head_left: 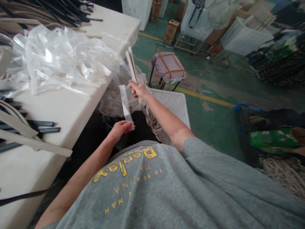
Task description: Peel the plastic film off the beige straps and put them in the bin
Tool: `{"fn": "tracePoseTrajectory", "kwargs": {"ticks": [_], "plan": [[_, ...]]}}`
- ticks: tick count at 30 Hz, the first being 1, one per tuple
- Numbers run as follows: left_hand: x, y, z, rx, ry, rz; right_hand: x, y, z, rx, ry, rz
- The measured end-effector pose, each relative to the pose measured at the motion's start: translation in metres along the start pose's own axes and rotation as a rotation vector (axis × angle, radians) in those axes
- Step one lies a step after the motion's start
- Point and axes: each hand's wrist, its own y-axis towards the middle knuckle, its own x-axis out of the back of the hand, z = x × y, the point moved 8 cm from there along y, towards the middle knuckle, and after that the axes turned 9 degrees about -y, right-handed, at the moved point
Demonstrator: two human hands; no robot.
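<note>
In the head view, gripping beige straps (132,65) in the right hand (139,91), closed tightly around them, beyond the edge of the desk (87,109). Pointing away from the grey shirt (143,178), long axis running mostly up the view, upper ends free and leaning slightly left. Split into more than one layer at the top; trailing below the fist towards loose straps (156,125) in a white bin (182,103), but hard to trace where tangled.

Pinching a clear strip (125,101) by its lower end in the left hand (122,128), nearer the shirt. Also pointing away, long axis nearly parallel to the straps, upper end free and tipped a little left, apart from the right hand.

On the desk, to the left, heaped in a loose tangle: clear film (66,63). Behind it, dark strips (64,12), lying mainly crosswise; nearer, pale strips (47,146), angled towards the desk's edge. Past the bin, on the green floor (202,114), a cushioned stool (170,66).
</note>
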Motion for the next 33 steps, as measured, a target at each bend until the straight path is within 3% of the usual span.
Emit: {"fn": "tracePoseTrajectory", "kwargs": {"ticks": [3, 8, 12, 16, 21, 33], "plan": [[0.004, -0.002, -0.004, 0.05, -0.191, -0.071, -0.005, -0.025, -0.028, -0.047, -0.094, 0.13], [0.006, -0.006, -0.007, 0.09, -0.437, -0.179, -0.003, -0.11, -0.072, -0.001, -0.153, 0.335], [0.002, -0.009, -0.008, 0.123, -0.588, -0.254, -0.001, -0.177, -0.086, -0.001, -0.126, 0.493], [-0.005, -0.01, -0.014, 0.128, -0.693, -0.26, 0.0, -0.216, -0.087, -0.082, -0.204, 0.61], [-0.009, -0.013, -0.021, 0.103, -0.743, -0.258, 0.003, -0.225, -0.084, -0.081, -0.296, 0.576], [-0.02, -0.017, -0.016, 0.081, -0.699, -0.17, -0.003, -0.214, -0.103, -0.212, -0.193, 0.593]]}}
